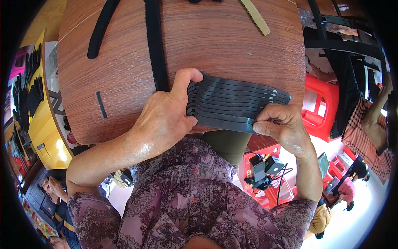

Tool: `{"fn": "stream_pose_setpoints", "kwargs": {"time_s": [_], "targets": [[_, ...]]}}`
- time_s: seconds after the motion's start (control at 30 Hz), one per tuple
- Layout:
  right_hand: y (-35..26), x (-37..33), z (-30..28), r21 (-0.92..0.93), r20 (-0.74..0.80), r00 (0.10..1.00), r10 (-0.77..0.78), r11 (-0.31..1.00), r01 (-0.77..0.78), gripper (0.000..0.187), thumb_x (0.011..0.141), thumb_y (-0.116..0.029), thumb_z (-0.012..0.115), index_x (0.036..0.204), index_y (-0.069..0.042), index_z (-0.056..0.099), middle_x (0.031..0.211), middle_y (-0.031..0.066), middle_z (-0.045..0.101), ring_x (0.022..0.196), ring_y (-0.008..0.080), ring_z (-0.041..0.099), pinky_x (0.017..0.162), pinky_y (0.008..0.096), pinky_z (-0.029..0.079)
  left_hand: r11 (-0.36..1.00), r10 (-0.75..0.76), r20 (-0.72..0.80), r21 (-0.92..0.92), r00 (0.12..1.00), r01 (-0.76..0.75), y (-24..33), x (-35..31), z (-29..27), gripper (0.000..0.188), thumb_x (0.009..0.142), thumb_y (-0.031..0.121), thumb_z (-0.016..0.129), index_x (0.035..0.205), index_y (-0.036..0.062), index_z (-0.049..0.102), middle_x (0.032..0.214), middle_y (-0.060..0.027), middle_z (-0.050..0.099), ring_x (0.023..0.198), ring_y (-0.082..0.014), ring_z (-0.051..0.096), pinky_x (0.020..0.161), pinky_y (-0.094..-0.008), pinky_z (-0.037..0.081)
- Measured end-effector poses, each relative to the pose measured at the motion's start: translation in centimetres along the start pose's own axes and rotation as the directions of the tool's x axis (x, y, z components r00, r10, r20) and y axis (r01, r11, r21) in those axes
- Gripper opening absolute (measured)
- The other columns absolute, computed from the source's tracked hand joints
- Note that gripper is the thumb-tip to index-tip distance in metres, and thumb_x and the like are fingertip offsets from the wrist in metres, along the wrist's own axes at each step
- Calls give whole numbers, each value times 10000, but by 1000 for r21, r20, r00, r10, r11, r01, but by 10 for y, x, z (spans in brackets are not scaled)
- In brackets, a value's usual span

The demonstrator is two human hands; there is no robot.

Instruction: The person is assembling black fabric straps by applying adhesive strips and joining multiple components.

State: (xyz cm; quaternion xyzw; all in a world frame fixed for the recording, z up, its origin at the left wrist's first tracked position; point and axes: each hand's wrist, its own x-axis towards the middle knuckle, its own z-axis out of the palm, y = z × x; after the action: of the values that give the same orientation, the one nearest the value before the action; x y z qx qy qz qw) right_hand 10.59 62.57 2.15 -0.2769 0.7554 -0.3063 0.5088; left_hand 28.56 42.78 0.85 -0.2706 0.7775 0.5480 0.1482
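Several flat black strips [232, 99] lie fanned out side by side over the near edge of the wooden table, their edges overlapping like steps. My left hand [168, 108] is closed around their left ends, one fingertip at the far corner and another at the near corner. At the right end of the nearest strip, my right hand [282, 124] pinches it between thumb and bent forefinger. Small pale marks show near the right ends of the farther strips. Beyond my left hand a long black fabric band [154, 41] runs away across the table.
The brown wood-grain table [215, 45] carries another black band [99, 31], a short dark strip [101, 104] and a tan strip [256, 17]. A red plastic stool [317, 108] stands at the right. Other people sit nearby; black items lie on a yellow table [47, 128] at left.
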Motion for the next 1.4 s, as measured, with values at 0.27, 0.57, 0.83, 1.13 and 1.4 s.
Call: {"fn": "stream_pose_setpoints", "kwargs": {"time_s": [0.27, 0.57, 0.83, 1.13, 1.4], "targets": [[-2, 1, -1, -2, 0, 1000, 29, 1000, -29, 105, 763, -50, 723, 756, 22, 647, 665, 45, 600, 607, 101, 560, 555, 271, 442, 1000, 12, -20, 0, 1000, -12, -2, 1, 3, 681, 762, -76, 634, 1312, 105, 276, 547, -69, 566, 447, -135, 575, 373, -244, 429], [-8, -1, -1, -13, -5, 998, 64, 998, -64, 79, 770, -23, 693, 747, 32, 641, 636, 46, 602, 601, 96, 561, 554, 267, 443, 985, 83, -68, 160, 994, -71, -1, -4, 7, 730, 735, -97, 632, 1337, 96, 267, 540, -89, 543, 491, -181, 596, 443, -316, 430], [-2, 1, -1, -53, -9, 1000, 0, 999, 0, 106, 747, -49, 699, 721, 30, 634, 608, 74, 606, 586, 108, 569, 538, 288, 439, 777, 486, -119, 512, 866, -366, -14, -15, 14, 646, 668, -33, 702, 1255, 37, 440, 652, -124, 565, 565, -292, 610, 482, -389, 455], [1, 4, 1, -129, -33, 999, -10, 992, 6, 145, 734, -100, 706, 709, 24, 636, 587, 96, 602, 561, 149, 582, 541, 315, 444, 832, 489, -194, 396, 850, -388, -16, -14, 15, 444, 684, 5, 737, 1078, 23, 533, 615, -66, 483, 516, -225, 523, 485, -343, 416], [-5, 1, 6, -240, -111, 994, -22, 971, -5, 193, 724, -140, 684, 648, 16, 600, 545, 133, 573, 533, 236, 589, 550, 367, 442, 605, 715, -76, 567, 695, -560, -25, -10, 14, 461, 670, 3, 702, 1120, 50, 610, 610, -47, 425, 524, -194, 482, 475, -330, 383]]}}
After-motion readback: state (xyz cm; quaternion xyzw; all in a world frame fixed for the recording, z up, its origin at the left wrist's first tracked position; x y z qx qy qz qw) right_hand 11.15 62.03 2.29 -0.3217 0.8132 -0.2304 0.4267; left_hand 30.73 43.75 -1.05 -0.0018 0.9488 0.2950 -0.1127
